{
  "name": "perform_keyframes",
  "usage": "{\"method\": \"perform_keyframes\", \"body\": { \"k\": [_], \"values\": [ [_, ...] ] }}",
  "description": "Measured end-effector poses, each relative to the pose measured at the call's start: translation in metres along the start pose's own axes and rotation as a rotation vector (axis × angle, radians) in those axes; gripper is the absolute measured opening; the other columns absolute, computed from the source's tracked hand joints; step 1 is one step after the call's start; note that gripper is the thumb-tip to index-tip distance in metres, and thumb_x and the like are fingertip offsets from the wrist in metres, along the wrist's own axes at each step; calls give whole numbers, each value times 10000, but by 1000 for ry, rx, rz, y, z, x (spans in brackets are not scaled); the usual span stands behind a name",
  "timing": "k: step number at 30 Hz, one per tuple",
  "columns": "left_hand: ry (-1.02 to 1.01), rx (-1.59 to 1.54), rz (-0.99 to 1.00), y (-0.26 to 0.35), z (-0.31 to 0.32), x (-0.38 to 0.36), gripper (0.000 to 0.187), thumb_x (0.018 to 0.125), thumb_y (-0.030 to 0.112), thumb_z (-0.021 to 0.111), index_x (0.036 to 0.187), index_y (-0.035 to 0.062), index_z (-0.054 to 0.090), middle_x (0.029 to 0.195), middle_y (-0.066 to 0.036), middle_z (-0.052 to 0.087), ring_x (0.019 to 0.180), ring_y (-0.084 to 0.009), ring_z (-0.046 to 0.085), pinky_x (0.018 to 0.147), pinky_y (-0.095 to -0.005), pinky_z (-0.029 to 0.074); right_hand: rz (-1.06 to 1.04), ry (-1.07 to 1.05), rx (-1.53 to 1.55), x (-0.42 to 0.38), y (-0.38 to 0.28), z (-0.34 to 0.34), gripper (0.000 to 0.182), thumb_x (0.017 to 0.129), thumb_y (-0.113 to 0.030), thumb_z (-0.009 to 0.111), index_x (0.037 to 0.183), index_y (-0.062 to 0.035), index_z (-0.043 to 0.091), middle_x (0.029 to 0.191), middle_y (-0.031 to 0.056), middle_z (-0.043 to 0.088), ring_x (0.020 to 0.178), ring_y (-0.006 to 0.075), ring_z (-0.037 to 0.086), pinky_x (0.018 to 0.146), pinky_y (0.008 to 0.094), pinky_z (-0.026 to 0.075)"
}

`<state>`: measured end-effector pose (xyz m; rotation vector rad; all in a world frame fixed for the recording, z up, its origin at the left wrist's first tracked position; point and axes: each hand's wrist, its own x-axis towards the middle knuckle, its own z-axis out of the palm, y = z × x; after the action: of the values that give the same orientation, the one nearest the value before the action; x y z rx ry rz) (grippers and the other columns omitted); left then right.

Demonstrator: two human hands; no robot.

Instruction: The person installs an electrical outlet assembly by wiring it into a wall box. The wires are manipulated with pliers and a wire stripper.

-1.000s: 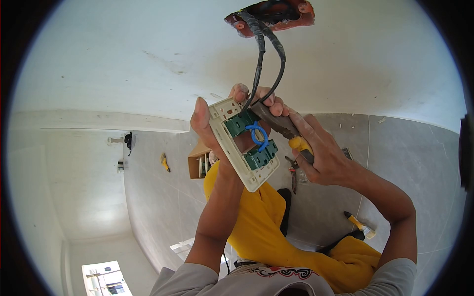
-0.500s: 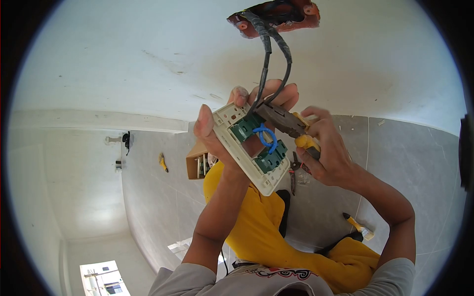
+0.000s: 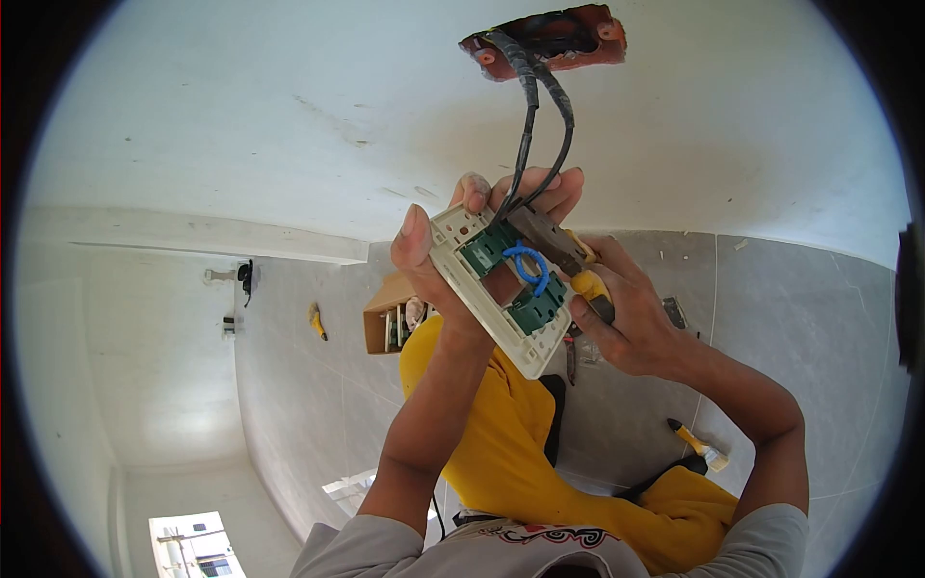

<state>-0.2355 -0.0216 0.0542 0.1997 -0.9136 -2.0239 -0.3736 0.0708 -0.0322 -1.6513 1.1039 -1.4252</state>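
Note:
My left hand point(image 3: 434, 260) grips a white switch plate point(image 3: 472, 289), its back turned towards me. Two green modules point(image 3: 537, 308) sit in the plate, joined by a looped blue wire point(image 3: 521, 262). Black cables point(image 3: 527, 144) run down from a red wall box point(image 3: 496, 65) to the upper green module. Yellow-handled pliers point(image 3: 549, 238) are in my right hand point(image 3: 626, 308), fingers wrapped round the handles. The jaws lie right at the cable ends beside the upper module, partly hidden by the plate.
On the grey tiled floor lie a brush point(image 3: 701, 445), a yellow-handled tool point(image 3: 318, 322) and an open cardboard box point(image 3: 383, 306) with plates inside. Another tool point(image 3: 571, 358) shows below the plate. The white wall point(image 3: 289, 144) rises in front of me.
The plate and both hands have shifted slightly in view, and the pliers' handles have come closer together. The jaws stay at the cable ends by the upper module.

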Motion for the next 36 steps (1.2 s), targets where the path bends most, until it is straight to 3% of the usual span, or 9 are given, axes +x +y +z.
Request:
{"method": "perform_keyframes", "body": {
  "k": [6,9,14,19,24,28,30,33,36],
  "values": [
    [-9,48,18,0,3,2,552,855,667,465,866,120,542,1019,-208,655,1169,-411,586,1159,-529,319,10,16,8,1,-4,-3,258,904,-106,628,1069,90,590,1227,209,497,1146,356,519,961,428,435],
    [-43,53,21,-1,-1,3,558,857,673,459,870,122,540,1012,-204,656,1166,-407,587,1153,-533,322,-7,-8,-49,0,-2,-4,345,906,-91,627,1179,90,519,1184,224,502,1108,360,535,927,436,452],
    [-62,-14,-3,1,-7,4,597,855,696,438,886,108,533,1018,-205,648,1108,-426,599,1086,-557,390,103,86,112,-7,5,3,652,886,-81,652,1387,70,262,1117,265,517,987,380,583,859,444,480],
    [-50,-101,-32,0,-6,3,599,869,691,421,908,100,512,996,-198,635,1021,-453,601,933,-565,475,64,37,10,3,-3,-4,653,848,-45,658,1385,79,307,1143,276,518,998,391,591,872,439,484],
    [-77,22,-8,3,-2,5,502,884,624,478,894,123,472,985,-193,627,892,-405,604,821,-512,500,42,20,-60,0,-4,-1,663,769,30,622,1375,65,355,1192,286,512,1077,420,572,899,457,482],
    [-97,62,4,6,-8,6,470,884,596,500,899,128,459,989,-198,632,940,-426,626,841,-525,519,109,-44,-89,6,-8,-10,695,732,44,608,1380,57,357,1214,277,517,1110,443,553,958,476,456],
    [-77,101,13,0,-8,5,573,864,686,405,929,135,549,992,-185,630,1057,-403,612,1020,-605,411,162,-71,-101,8,-7,-17,692,738,36,611,1381,56,357,1214,274,520,1118,444,549,987,479,442],
    [29,133,45,4,-7,6,592,866,679,411,955,114,562,1052,-194,627,1150,-469,578,1066,-658,362,72,-13,-210,2,-3,-27,643,768,-3,597,1371,51,383,1227,264,526,1131,439,546,1023,482,407],
    [5,234,96,9,-13,8,577,869,659,440,972,107,573,1133,-188,600,1204,-498,539,1055,-669,384,131,-45,-105,-6,-2,-39,548,784,-55,562,1313,36,449,1105,226,592,1074,376,589,968,455,424]
  ]
}}
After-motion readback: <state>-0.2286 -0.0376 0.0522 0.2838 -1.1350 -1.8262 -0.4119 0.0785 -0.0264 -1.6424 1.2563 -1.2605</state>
